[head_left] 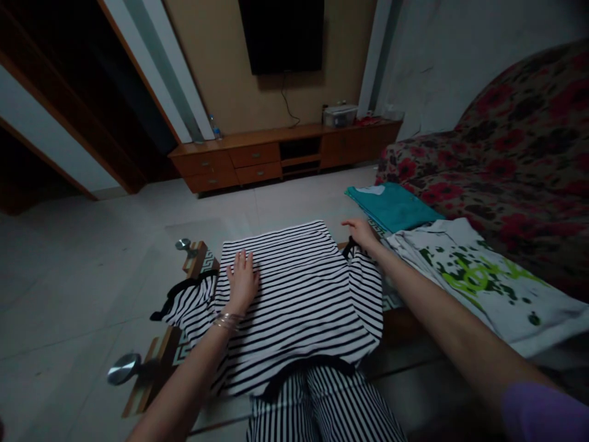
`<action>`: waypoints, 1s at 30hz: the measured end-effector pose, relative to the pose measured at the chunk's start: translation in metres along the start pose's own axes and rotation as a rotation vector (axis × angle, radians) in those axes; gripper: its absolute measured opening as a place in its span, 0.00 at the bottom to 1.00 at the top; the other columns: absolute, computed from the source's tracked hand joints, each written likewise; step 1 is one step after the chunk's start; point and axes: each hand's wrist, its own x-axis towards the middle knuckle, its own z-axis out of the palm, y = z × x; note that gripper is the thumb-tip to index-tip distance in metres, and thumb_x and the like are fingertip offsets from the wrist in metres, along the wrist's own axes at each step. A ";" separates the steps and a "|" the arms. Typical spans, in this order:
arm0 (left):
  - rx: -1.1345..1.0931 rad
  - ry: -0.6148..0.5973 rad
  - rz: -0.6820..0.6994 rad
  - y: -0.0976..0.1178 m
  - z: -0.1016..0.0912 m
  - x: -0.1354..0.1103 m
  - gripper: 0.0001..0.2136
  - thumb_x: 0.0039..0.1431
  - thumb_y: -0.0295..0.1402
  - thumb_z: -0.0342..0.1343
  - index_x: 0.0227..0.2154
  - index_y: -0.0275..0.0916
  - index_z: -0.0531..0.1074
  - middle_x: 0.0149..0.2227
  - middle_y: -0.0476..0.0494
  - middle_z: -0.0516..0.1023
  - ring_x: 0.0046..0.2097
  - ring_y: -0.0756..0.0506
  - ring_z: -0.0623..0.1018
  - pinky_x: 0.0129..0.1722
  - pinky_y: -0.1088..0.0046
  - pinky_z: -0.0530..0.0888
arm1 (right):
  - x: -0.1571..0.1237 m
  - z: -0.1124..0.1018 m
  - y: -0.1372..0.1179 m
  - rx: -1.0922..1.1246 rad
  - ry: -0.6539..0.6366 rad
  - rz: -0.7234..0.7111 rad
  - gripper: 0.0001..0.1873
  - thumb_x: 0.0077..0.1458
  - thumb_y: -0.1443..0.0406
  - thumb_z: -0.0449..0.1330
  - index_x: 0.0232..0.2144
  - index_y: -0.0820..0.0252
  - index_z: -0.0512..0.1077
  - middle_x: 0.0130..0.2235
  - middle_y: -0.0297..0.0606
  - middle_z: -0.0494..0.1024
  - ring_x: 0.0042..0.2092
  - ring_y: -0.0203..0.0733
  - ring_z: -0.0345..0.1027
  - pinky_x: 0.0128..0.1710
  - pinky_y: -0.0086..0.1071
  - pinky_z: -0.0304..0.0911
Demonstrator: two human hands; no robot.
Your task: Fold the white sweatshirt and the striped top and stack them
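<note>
A black-and-white striped T-shirt (pixel 304 294) lies spread over a low table (pixel 197 258), its black collar toward me and its hem at the far side. My left hand (pixel 242 279) rests flat on the shirt's left part, fingers stretched out. My right hand (pixel 362 234) is at the shirt's right side, fingers closed on the black edge of the right sleeve. The left sleeve (pixel 184 301) hangs off the table's left edge.
A white shirt with green splashes (pixel 483 282) and a folded teal garment (pixel 396 205) lie to the right, beside a floral sofa (pixel 519 153). A wooden TV cabinet (pixel 276 156) with a dark TV (pixel 281 34) stands against the far wall. Tiled floor lies left.
</note>
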 end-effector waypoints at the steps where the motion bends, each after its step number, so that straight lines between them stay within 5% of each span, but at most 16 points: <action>1: -0.029 -0.028 0.050 0.023 -0.006 -0.014 0.25 0.62 0.31 0.44 0.63 0.34 0.54 0.67 0.35 0.50 0.68 0.38 0.49 0.63 0.47 0.53 | -0.009 -0.013 0.012 0.012 0.012 0.037 0.23 0.56 0.74 0.46 0.48 0.63 0.74 0.52 0.41 0.74 0.54 0.39 0.65 0.58 0.32 0.56; 6: -0.249 -0.267 0.413 0.157 -0.020 -0.091 0.22 0.62 0.29 0.45 0.59 0.42 0.59 0.67 0.44 0.54 0.68 0.42 0.52 0.61 0.51 0.59 | -0.042 -0.035 0.042 0.073 -0.021 0.175 0.25 0.49 0.74 0.53 0.51 0.68 0.72 0.48 0.47 0.76 0.48 0.41 0.71 0.51 0.34 0.63; 10: -0.284 -0.271 0.450 0.218 -0.013 -0.130 0.21 0.65 0.33 0.42 0.60 0.40 0.58 0.66 0.42 0.54 0.67 0.42 0.53 0.62 0.50 0.58 | -0.051 -0.023 0.030 0.109 -0.049 0.194 0.22 0.51 0.69 0.56 0.49 0.67 0.73 0.43 0.44 0.78 0.42 0.39 0.71 0.45 0.31 0.65; 15: -0.260 -0.190 0.426 0.225 -0.010 -0.142 0.27 0.66 0.44 0.40 0.63 0.36 0.54 0.66 0.37 0.54 0.67 0.40 0.53 0.64 0.50 0.53 | -0.051 -0.032 0.015 0.122 -0.109 0.182 0.14 0.42 0.60 0.66 0.29 0.67 0.75 0.25 0.35 0.74 0.30 0.37 0.66 0.33 0.28 0.63; 23: -0.250 -0.173 0.402 0.225 -0.011 -0.144 0.30 0.65 0.49 0.40 0.63 0.33 0.54 0.66 0.35 0.54 0.68 0.39 0.52 0.65 0.52 0.53 | -0.057 -0.140 0.033 0.034 0.125 0.170 0.09 0.45 0.62 0.62 0.27 0.62 0.68 0.29 0.38 0.73 0.30 0.36 0.62 0.30 0.27 0.58; 26: -0.262 -0.168 0.426 0.224 -0.012 -0.144 0.28 0.64 0.49 0.41 0.61 0.39 0.58 0.66 0.38 0.54 0.67 0.38 0.52 0.64 0.50 0.53 | -0.077 -0.168 0.047 0.002 0.042 0.202 0.08 0.45 0.64 0.63 0.22 0.60 0.67 0.23 0.37 0.71 0.25 0.35 0.61 0.27 0.28 0.56; 30: -0.285 -0.168 0.445 0.222 -0.013 -0.143 0.25 0.65 0.49 0.41 0.60 0.44 0.60 0.66 0.41 0.54 0.67 0.38 0.52 0.64 0.48 0.53 | -0.099 -0.173 0.059 0.008 -0.141 0.276 0.03 0.46 0.70 0.60 0.23 0.63 0.70 0.19 0.35 0.70 0.22 0.34 0.61 0.25 0.26 0.58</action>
